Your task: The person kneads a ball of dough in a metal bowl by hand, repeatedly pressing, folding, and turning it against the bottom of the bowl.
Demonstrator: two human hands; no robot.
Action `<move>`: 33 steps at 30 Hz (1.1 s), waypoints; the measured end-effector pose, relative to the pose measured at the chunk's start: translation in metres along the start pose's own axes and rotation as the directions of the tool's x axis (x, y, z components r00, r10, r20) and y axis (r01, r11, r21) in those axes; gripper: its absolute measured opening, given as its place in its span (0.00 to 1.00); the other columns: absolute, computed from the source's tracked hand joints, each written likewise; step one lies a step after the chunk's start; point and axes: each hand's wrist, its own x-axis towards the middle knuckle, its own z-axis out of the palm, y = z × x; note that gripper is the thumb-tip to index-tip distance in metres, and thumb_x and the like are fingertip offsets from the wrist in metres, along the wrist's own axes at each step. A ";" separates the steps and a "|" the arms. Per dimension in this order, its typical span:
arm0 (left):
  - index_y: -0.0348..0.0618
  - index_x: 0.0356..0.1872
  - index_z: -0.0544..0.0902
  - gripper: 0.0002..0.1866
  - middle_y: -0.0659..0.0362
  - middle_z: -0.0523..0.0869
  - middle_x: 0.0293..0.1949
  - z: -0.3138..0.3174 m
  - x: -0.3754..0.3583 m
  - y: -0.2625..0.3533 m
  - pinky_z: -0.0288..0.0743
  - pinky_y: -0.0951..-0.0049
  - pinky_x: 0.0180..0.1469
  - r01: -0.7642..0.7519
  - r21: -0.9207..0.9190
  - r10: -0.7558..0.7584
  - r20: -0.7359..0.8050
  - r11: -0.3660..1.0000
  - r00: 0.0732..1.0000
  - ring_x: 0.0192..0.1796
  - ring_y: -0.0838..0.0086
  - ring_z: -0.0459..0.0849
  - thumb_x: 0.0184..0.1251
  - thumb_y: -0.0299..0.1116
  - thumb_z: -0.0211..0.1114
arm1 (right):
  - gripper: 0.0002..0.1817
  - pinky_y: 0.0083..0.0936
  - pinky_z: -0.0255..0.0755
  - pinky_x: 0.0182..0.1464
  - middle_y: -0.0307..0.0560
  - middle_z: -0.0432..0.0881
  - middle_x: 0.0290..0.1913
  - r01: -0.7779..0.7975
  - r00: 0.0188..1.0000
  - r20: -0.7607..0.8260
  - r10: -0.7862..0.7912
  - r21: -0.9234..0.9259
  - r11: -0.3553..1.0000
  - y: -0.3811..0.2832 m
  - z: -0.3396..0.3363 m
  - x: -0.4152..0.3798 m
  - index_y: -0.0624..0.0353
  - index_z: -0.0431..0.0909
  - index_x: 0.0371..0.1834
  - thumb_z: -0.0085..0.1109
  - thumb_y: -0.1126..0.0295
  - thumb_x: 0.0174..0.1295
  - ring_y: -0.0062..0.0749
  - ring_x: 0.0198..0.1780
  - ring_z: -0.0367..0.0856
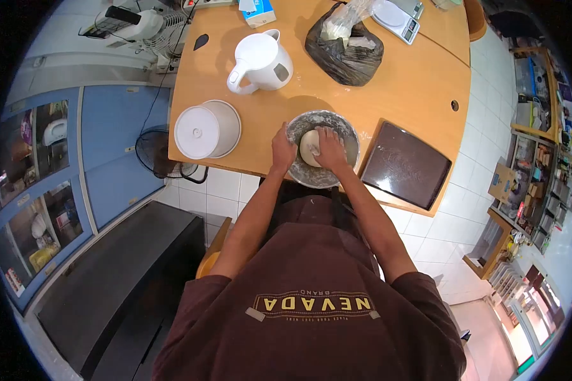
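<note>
A round metal bowl, floury inside, sits at the front edge of the wooden table. Inside it lies a pale, smooth ball of dough. My left hand grips the bowl's left rim, thumb side toward the inside. Reaching into the bowl, my right hand presses on the right side of the dough with its fingers curved over it. The palm and part of the dough are hidden under that hand.
Left of the bowl stand a white lidded container and a white electric kettle. To the right lies a dark baking tray. Behind are a black plastic bag, a kitchen scale and a blue-white box on the table.
</note>
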 end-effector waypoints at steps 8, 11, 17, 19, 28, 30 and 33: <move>0.24 0.68 0.69 0.37 0.31 0.80 0.58 0.008 -0.004 -0.012 0.71 0.54 0.67 -0.072 -0.002 0.072 -0.070 0.997 0.995 0.62 0.39 0.78 0.49 0.16 0.63 | 0.36 0.58 0.42 0.80 0.63 0.57 0.79 0.196 0.979 -0.017 -0.204 -0.205 0.959 -0.017 -0.012 -0.009 0.60 0.60 0.76 0.57 0.56 0.68 0.62 0.80 0.53; 0.21 0.68 0.68 0.37 0.31 0.80 0.58 0.012 -0.005 -0.018 0.71 0.57 0.68 -0.083 0.066 0.089 -0.086 0.994 0.992 0.63 0.43 0.80 0.50 0.15 0.62 | 0.42 0.64 0.32 0.80 0.62 0.42 0.84 0.265 0.962 0.012 -0.272 -0.261 0.928 0.002 0.008 -0.006 0.58 0.54 0.81 0.55 0.50 0.69 0.57 0.85 0.38; 0.21 0.66 0.71 0.35 0.31 0.80 0.59 0.017 -0.003 -0.020 0.71 0.56 0.69 -0.003 -0.004 0.002 -0.064 1.000 0.998 0.63 0.42 0.79 0.49 0.15 0.59 | 0.53 0.65 0.26 0.80 0.57 0.35 0.86 0.196 0.965 0.219 -0.143 -0.241 0.951 0.001 0.011 0.005 0.50 0.47 0.84 0.57 0.37 0.61 0.54 0.86 0.29; 0.22 0.65 0.72 0.34 0.32 0.80 0.60 0.015 -0.003 -0.021 0.70 0.55 0.71 0.027 -0.031 -0.029 -0.054 0.999 0.998 0.64 0.40 0.78 0.49 0.16 0.59 | 0.55 0.67 0.25 0.79 0.57 0.33 0.86 0.184 0.962 0.249 -0.113 -0.284 0.941 -0.001 0.013 0.008 0.48 0.47 0.84 0.60 0.37 0.58 0.55 0.85 0.27; 0.25 0.65 0.73 0.33 0.37 0.85 0.54 -0.007 0.028 0.008 0.74 0.55 0.63 0.111 -0.034 -0.112 -0.026 0.993 0.993 0.59 0.45 0.83 0.52 0.17 0.66 | 0.61 0.73 0.26 0.75 0.63 0.26 0.84 -0.176 0.984 -0.002 0.176 -0.016 0.984 -0.014 0.046 0.002 0.53 0.40 0.85 0.63 0.36 0.57 0.58 0.84 0.19; 0.26 0.64 0.75 0.31 0.38 0.86 0.52 -0.020 0.036 0.046 0.76 0.55 0.60 0.149 -0.074 -0.149 0.001 0.986 0.989 0.56 0.45 0.84 0.53 0.17 0.67 | 0.61 0.74 0.28 0.75 0.69 0.24 0.83 -0.426 0.882 -0.131 0.452 0.186 0.885 -0.035 0.056 0.004 0.56 0.39 0.85 0.64 0.37 0.58 0.61 0.84 0.16; 0.28 0.61 0.77 0.28 0.38 0.87 0.48 -0.027 0.037 0.049 0.78 0.56 0.58 -0.052 -0.002 0.052 0.001 0.999 0.999 0.54 0.45 0.86 0.55 0.16 0.64 | 0.60 0.73 0.37 0.74 0.79 0.26 0.81 -0.548 0.806 -0.035 0.590 0.332 0.768 -0.032 0.087 0.005 0.60 0.37 0.84 0.67 0.44 0.59 0.70 0.82 0.22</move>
